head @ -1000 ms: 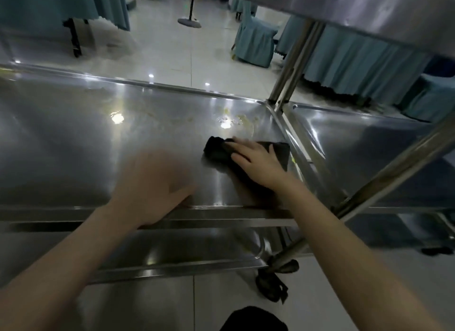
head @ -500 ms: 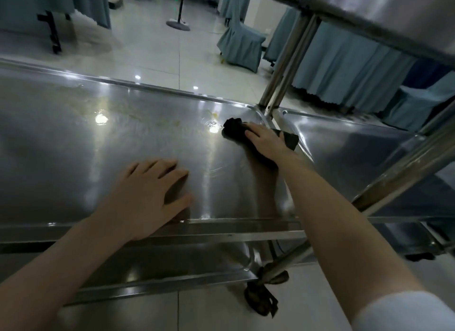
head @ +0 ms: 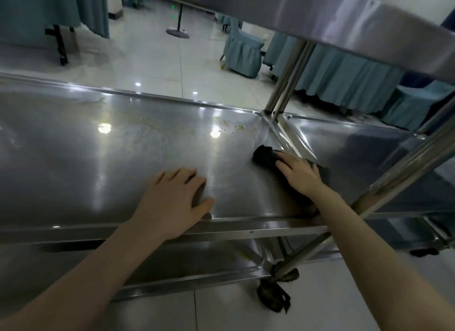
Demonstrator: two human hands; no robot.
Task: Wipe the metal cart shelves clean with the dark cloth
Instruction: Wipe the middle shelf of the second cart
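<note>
- Head view: right hand (head: 299, 175) and the dark cloth (head: 263, 156) under it now sit nearer the person than half a second ago, drawn back from the far right corner of the middle shelf (head: 98, 170). Left hand (head: 170, 202) keeps its place by the near rim (head: 246, 228).
- Right hand lies flat on the cloth, fingers straight and close together, pressing it onto the metal. A bunched end sticks out past the fingertips and a fold shows on the outer side of the hand.
- Left hand is spread, palm down on bare steel, thumb along the near rim, holding nothing; probably bracing.
- Cloth reads as soft, light and limp. It will likely bunch under a push instead of staying flat. Best driven with a flat palm over its middle, not pinched by a corner.
- Steel looks glossy and slick, so the cloth should glide with little drag.
- Yellowish smears (head: 229, 124) lie beyond the right fingertips, toward the far rim, not yet wiped.
- Edges: raised lip all round the shelf. Upright post (head: 283, 84) stands at the corner ahead of the right hand. Slanting front post (head: 394, 183) is just right of the right forearm. Top shelf (head: 320, 15) overhead limits lift.
- Open room: wide bare steel left of both hands, good for long sweeps.
- Lower shelf (head: 197, 264) runs below the forearms; judged still to do.
</note>
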